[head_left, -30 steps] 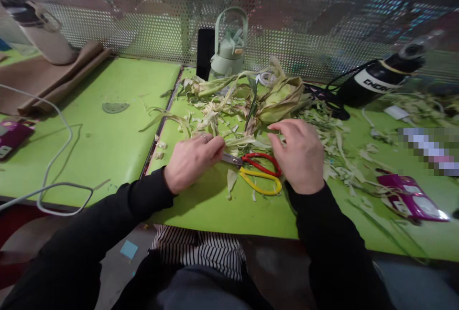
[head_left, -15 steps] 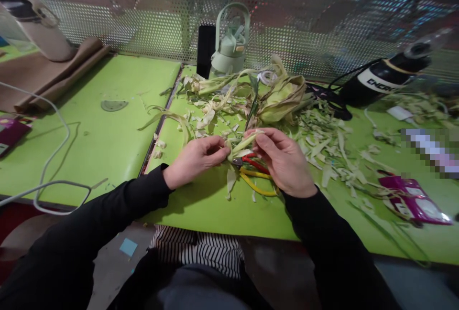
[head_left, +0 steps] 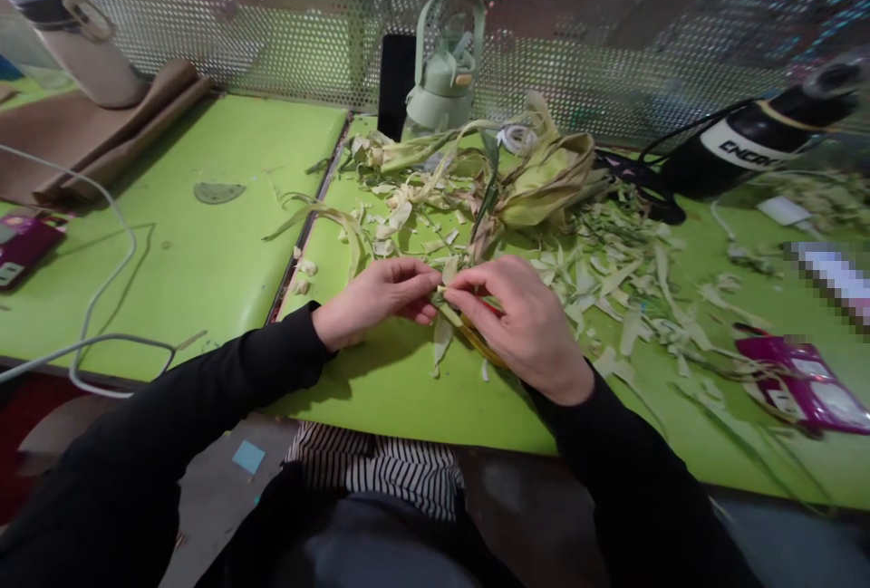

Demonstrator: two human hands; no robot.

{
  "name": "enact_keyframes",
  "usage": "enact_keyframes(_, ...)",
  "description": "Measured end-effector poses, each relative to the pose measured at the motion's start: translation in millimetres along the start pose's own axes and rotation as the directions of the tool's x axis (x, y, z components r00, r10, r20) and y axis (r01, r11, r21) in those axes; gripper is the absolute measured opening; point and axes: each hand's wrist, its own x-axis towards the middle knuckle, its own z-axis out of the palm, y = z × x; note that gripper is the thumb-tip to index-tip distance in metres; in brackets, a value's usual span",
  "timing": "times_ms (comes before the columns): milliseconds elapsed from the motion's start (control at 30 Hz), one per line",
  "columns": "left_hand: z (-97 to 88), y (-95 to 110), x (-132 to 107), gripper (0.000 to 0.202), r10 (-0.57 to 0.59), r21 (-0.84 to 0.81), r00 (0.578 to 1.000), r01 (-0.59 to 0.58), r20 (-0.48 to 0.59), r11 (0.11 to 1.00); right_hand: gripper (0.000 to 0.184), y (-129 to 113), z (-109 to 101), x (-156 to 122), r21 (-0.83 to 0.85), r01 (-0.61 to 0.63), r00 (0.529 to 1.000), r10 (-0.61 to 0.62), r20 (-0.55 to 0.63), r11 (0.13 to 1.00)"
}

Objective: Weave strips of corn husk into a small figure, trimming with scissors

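Both hands meet over the green tabletop (head_left: 408,389), pinching a small piece of pale corn husk (head_left: 441,291) between them. My left hand (head_left: 381,298) is closed with thumb and fingertips on the husk's left side. My right hand (head_left: 520,321) grips it from the right, its knuckles turned up. Below the right hand lie pliers with yellow handles (head_left: 486,348), mostly covered by that hand. A husk strip (head_left: 442,341) hangs or lies just below the fingertips; I cannot tell which. Behind the hands rests a large bundle of dried corn husk (head_left: 544,176).
Husk scraps (head_left: 612,253) are scattered to the right. A pale green bottle (head_left: 441,90) and a dark phone (head_left: 396,85) stand against the perforated metal screen (head_left: 292,35). A black bottle (head_left: 740,144) leans at right, near a purple packet (head_left: 806,380). A white cable (head_left: 88,298) loops at left.
My right hand has moved left and its fingertips now meet my left hand's at the husk. The longer husk strip between them is now mostly covered. The view has shifted slightly.
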Motion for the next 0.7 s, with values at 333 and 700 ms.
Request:
enact_keyframes(333,-3.2,-12,4,0.010,0.097,0.148,0.994,-0.102,0.040,0.984,0.010,-4,2,-2,-0.070,0.055,0.994,-0.048,0.093,0.996)
enact_keyframes(700,-7.0,-15,4,0.023,0.197,0.365,0.978,-0.210,0.072,0.907,0.022,-2,1,-6,-0.117,0.098,0.970,-0.069,0.234,0.988)
